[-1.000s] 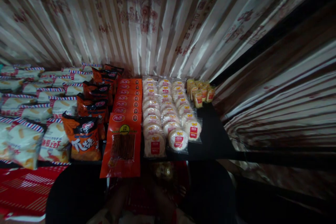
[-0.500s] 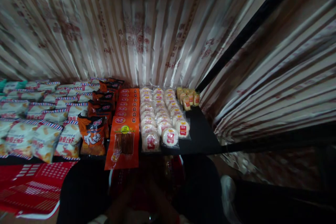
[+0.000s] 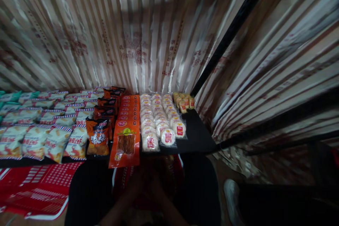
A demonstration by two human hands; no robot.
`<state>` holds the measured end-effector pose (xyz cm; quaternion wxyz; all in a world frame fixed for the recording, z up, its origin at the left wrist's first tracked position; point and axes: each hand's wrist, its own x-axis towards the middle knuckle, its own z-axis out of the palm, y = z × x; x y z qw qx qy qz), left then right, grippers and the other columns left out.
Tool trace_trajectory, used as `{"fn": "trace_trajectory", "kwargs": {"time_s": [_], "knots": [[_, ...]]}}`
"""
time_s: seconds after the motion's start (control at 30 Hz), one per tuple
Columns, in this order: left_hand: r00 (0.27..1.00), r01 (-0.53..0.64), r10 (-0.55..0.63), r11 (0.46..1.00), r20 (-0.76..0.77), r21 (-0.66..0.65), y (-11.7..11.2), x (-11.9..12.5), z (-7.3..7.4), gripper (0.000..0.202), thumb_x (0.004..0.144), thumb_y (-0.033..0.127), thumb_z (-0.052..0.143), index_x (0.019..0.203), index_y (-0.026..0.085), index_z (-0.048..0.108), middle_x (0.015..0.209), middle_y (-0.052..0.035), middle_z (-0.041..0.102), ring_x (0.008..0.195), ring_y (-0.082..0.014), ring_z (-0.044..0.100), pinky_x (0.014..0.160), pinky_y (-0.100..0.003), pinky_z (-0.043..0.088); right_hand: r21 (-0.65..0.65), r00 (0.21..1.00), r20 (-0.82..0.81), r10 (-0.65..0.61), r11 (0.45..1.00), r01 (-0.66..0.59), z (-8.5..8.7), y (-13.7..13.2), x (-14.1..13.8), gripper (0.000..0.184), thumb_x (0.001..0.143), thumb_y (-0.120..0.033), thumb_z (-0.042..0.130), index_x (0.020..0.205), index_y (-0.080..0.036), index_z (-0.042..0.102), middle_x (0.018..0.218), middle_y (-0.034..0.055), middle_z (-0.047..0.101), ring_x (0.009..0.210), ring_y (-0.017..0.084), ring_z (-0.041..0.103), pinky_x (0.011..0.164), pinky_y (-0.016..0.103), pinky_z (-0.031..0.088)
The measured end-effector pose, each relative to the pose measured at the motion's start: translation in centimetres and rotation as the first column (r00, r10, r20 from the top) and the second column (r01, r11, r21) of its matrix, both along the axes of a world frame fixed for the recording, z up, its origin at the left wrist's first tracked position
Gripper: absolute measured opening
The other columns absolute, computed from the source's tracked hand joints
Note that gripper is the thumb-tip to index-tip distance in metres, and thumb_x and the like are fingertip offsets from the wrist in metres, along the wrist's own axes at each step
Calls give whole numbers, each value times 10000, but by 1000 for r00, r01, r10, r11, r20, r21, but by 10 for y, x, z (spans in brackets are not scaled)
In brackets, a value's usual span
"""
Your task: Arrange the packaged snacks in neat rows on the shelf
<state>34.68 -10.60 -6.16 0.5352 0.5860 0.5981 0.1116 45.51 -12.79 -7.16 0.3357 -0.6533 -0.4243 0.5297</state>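
Note:
My left hand [image 3: 137, 180] and my right hand [image 3: 155, 183] are low in the dark between my knees, close together over a red basket [image 3: 177, 173]. Shadow hides their fingers, and I cannot make out whether they hold anything. Just above them, on a black shelf [image 3: 197, 132], lie overlapping orange packets of brown sticks [image 3: 125, 144]. To the right of these are rows of round white crackers in clear wrappers [image 3: 150, 142]. Small yellowish packets [image 3: 184, 102] stand behind them at the shelf's right end.
Orange-and-black snack bags [image 3: 97, 136] and rows of white snack bags [image 3: 55, 143] fill the shelf's left side. Another red basket [image 3: 34, 190] sits below. Pleated printed curtains [image 3: 159, 35] hang behind, with a black pole [image 3: 222, 42] at right.
The view has shifted slightly, bringing more of the left-hand bags into sight. My forearms show more clearly between my knees. The goods on the shelf keep their arrangement.

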Motion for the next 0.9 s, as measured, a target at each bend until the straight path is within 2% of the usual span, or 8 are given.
{"fn": "trace_trajectory", "kwargs": {"time_s": [0.1, 0.2, 0.4, 0.5, 0.6, 0.73, 0.9], "knots": [[999, 44, -44, 997, -1, 68, 0, 0, 8, 367, 805, 271, 452, 1124, 218, 626, 1219, -56, 620, 1154, -204, 534, 996, -289, 356, -28, 998, -25, -65, 998, 64, 0, -2, 8, 275, 765, -310, 556, 1004, -230, 667, 1045, 95, 678, 1086, 289, 585, 948, 422, 445], [999, 51, -49, 994, -23, 98, -2, 2, 16, 354, 802, 288, 437, 1090, 244, 639, 1196, -43, 635, 1131, -214, 550, 995, -299, 354, -29, 997, -37, -72, 997, 71, -4, -4, 17, 279, 700, -286, 568, 944, -208, 678, 1031, 102, 686, 1051, 293, 605, 933, 415, 452], [998, 16, -8, 993, -70, 116, -6, 9, 23, 386, 816, 318, 442, 1164, 213, 574, 1152, -82, 652, 1097, -225, 574, 954, -311, 380, -2, 1000, 27, 0, 1000, 0, -5, -5, 39, 206, 688, -283, 560, 847, -189, 651, 950, 96, 699, 932, 264, 637, 831, 368, 484], [998, 10, -3, 992, -56, 125, -8, 13, 23, 432, 830, 303, 434, 1232, 167, 513, 1180, -108, 633, 1085, -209, 582, 937, -293, 393, 24, 998, 52, 32, 999, -33, 2, -5, 50, 211, 695, -307, 580, 861, -193, 642, 961, 88, 695, 936, 255, 634, 839, 360, 480], [1000, -16, 16, 990, 2, 141, -8, 16, 25, 461, 833, 300, 444, 1270, 156, 466, 1215, -102, 613, 1100, -195, 575, 936, -280, 400, 93, 999, 37, 22, 995, -26, 12, -4, 59, 302, 705, -348, 589, 951, -176, 626, 1015, 102, 683, 990, 253, 619, 872, 363, 469], [979, -142, 119, 981, 165, 134, -8, 22, 34, 416, 804, 304, 492, 1192, 156, 518, 1153, -102, 645, 1068, -212, 592, 920, -310, 433, 98, 997, 41, 60, 993, -64, 28, 0, 70, 305, 709, -337, 596, 964, -175, 638, 1002, 88, 697, 959, 244, 631, 861, 360, 474], [968, -196, 170, 972, 183, 133, -7, 27, 44, 381, 804, 288, 487, 1160, 162, 534, 1158, -101, 640, 1077, -214, 588, 937, -334, 433, 117, 981, 120, 153, 979, -167, 51, 7, 80, 264, 729, -310, 561, 918, -179, 692, 976, 79, 714, 923, 244, 641, 880, 376, 463]]}}
